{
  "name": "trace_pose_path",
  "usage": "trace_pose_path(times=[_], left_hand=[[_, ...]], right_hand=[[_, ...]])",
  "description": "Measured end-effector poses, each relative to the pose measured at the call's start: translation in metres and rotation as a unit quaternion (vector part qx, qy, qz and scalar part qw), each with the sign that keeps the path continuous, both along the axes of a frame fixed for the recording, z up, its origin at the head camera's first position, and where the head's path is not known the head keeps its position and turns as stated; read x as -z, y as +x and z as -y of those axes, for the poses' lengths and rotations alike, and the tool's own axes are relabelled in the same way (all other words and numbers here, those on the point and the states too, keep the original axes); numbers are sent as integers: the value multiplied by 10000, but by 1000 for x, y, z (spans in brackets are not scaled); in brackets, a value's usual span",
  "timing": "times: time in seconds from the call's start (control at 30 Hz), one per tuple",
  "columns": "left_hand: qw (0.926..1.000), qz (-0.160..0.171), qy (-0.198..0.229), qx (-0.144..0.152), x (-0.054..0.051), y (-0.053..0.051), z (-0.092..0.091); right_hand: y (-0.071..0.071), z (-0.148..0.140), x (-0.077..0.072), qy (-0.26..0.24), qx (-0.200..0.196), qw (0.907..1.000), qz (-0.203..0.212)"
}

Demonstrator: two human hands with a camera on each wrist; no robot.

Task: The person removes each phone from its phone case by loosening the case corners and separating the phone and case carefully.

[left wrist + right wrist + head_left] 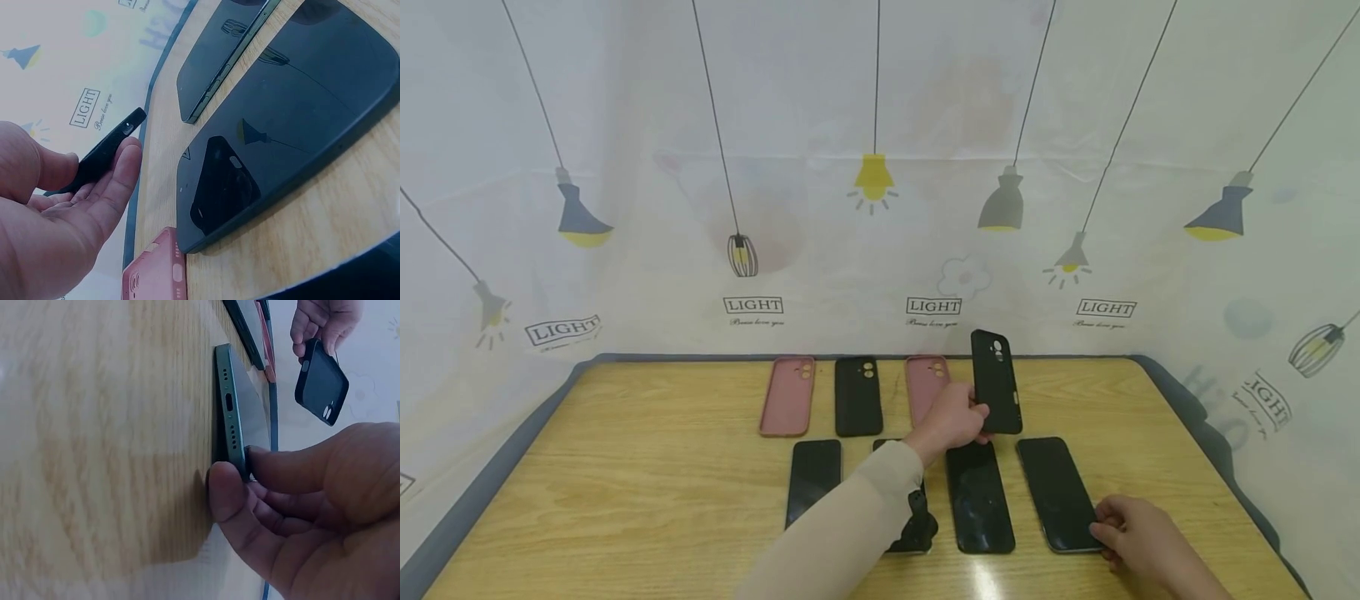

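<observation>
My left hand [951,417] grips a black phone case [997,383] by its lower left side and holds it upright above the table, its camera cutouts at the top. In the left wrist view, the thumb lies on one face of the case [103,153] and the fingers on the other. My right hand [1138,533] pinches the lower right corner of the rightmost smartphone [1058,492] between thumb and fingers. The right wrist view shows the charging-port edge of this phone [231,412] a little off the wood, its dark screen turned away.
Behind the phones lie a pink case [787,398], a black case [858,398] and another pink case [919,392], partly hidden by my left hand. More dark phones [981,500] form the front row; my left sleeve [850,525] covers parts of it. A printed cloth [820,233] hangs behind the table.
</observation>
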State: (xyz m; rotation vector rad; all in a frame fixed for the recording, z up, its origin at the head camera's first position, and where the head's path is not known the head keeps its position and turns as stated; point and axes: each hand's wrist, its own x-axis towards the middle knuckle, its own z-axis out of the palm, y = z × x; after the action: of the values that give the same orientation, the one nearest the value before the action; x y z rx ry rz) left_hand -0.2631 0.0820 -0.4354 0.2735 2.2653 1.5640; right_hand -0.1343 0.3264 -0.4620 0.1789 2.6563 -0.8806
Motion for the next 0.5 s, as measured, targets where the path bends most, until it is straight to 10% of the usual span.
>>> trace_pose_path(times=[0.5], left_hand=[[10000,66,60,-23,-1,2,-4]], right_hand=[[-8,1,-5,492,-416,9979,19]])
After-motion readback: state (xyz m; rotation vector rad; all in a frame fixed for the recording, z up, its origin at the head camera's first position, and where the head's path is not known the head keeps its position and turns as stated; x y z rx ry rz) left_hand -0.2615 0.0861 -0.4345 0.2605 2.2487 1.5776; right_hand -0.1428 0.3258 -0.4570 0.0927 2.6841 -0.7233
